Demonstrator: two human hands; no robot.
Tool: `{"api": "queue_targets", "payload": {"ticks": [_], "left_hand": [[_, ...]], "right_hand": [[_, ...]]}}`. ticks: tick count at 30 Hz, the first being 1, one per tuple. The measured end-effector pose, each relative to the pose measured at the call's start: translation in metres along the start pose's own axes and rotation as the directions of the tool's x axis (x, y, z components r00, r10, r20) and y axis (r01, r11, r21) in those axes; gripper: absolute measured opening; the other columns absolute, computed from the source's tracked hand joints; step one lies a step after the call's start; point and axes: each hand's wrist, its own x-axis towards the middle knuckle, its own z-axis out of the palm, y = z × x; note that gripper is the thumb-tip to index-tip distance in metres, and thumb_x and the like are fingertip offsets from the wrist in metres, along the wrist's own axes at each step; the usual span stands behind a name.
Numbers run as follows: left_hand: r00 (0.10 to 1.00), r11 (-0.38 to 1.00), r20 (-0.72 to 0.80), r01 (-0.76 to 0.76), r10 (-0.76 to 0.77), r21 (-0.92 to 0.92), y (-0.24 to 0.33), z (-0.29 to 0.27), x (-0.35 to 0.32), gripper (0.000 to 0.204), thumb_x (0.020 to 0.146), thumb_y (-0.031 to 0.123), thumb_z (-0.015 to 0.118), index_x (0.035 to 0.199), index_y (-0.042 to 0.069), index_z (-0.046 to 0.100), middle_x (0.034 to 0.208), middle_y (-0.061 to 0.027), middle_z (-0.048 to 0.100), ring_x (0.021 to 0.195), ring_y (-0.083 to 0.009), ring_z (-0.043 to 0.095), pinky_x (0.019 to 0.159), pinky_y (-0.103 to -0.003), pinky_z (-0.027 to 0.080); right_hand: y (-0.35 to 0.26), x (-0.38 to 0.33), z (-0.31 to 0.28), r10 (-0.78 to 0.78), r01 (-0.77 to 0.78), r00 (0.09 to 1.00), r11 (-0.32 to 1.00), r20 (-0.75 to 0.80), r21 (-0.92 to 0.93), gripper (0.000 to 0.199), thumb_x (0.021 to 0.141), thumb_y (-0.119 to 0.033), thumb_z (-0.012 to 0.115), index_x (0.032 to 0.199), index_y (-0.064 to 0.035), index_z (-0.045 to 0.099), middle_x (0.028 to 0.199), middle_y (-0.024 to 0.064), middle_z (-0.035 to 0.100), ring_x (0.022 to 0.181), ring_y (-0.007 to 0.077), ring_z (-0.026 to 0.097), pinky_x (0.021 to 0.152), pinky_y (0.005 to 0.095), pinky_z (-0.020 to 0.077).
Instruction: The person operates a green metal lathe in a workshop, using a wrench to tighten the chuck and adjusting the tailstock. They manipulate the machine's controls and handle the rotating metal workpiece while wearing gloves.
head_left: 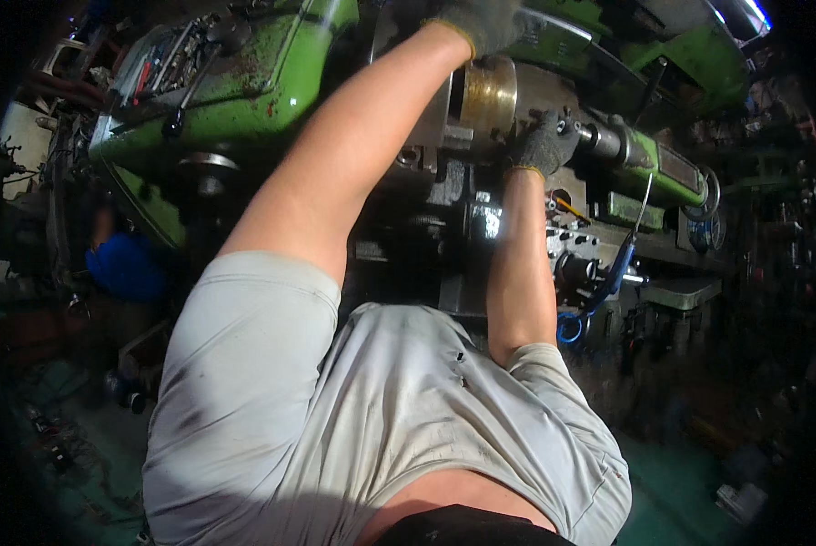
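Note:
A green lathe [308,55] spans the top of the view, with a shiny brass-toned metal cylinder [490,96] set in it. My left hand [488,25], in a dark grey work glove, reaches over the far side of the cylinder. It is blurred and its fingers cannot be made out; a pale metal bar [558,25] lies just right of it. My right hand [548,144], gloved alike, is at the right end of the turned part, beside the tailstock [613,144]. Its fingers are curled around something small and metallic that I cannot make out.
The tailstock handwheel [710,192] is at the right. Below it stand the tool post [576,259] and a blue-handled air gun [619,268] with a long thin nozzle. Assorted tools [158,73] lie on the headstock at left. A person in blue [126,264] is at far left.

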Motion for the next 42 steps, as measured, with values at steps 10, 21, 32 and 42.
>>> {"api": "queue_targets", "payload": {"ticks": [10, 21, 32, 42], "left_hand": [[0.996, 0.996, 0.078, 0.044, -0.037, -0.082, -0.006, -0.024, -0.013, 0.057, 0.098, 0.058, 0.050, 0.105, 0.008, 0.077, 0.097, -0.0219, 0.076, 0.094, -0.0405, 0.074, 0.084, -0.054, 0.055], [0.998, 0.999, 0.058, 0.037, -0.035, -0.037, -0.018, -0.013, -0.010, 0.057, 0.096, 0.060, 0.054, 0.105, 0.008, 0.077, 0.099, -0.0210, 0.076, 0.095, -0.0402, 0.074, 0.083, -0.054, 0.055], [0.995, 0.999, 0.098, 0.034, -0.034, -0.002, -0.007, -0.021, -0.007, 0.058, 0.097, 0.059, 0.052, 0.109, 0.007, 0.074, 0.102, -0.0224, 0.075, 0.096, -0.0401, 0.073, 0.084, -0.054, 0.055], [0.993, 0.999, 0.114, 0.029, -0.032, 0.024, -0.009, -0.010, -0.003, 0.057, 0.097, 0.059, 0.050, 0.105, 0.008, 0.073, 0.099, -0.0238, 0.074, 0.097, -0.0421, 0.072, 0.082, -0.055, 0.054]], "right_hand": [[-0.048, -0.159, -0.101, -0.356, 0.369, 0.878, 0.929, 0.320, 0.024, 0.034, 0.096, 0.001, 0.062, 0.130, -0.0015, 0.056, 0.123, 0.0129, 0.065, 0.116, 0.0238, 0.064, 0.103, 0.0354, 0.0501], [-0.008, -0.182, -0.141, -0.093, 0.334, 0.874, 0.829, 0.478, -0.448, 0.048, 0.096, -0.017, 0.072, 0.139, -0.0016, 0.058, 0.136, 0.0217, 0.061, 0.127, 0.0373, 0.060, 0.111, 0.0432, 0.0451], [-0.007, -0.184, -0.158, -0.064, 0.315, 0.864, 0.842, 0.499, -0.438, 0.042, 0.096, -0.011, 0.066, 0.137, -0.0043, 0.058, 0.132, 0.0207, 0.066, 0.122, 0.0342, 0.064, 0.104, 0.0415, 0.0496], [-0.013, -0.178, -0.154, 0.023, 0.236, 0.842, 0.882, 0.539, -0.407, 0.041, 0.097, -0.017, 0.069, 0.137, -0.0070, 0.062, 0.128, 0.0191, 0.069, 0.120, 0.0344, 0.066, 0.099, 0.0397, 0.0526]]}}
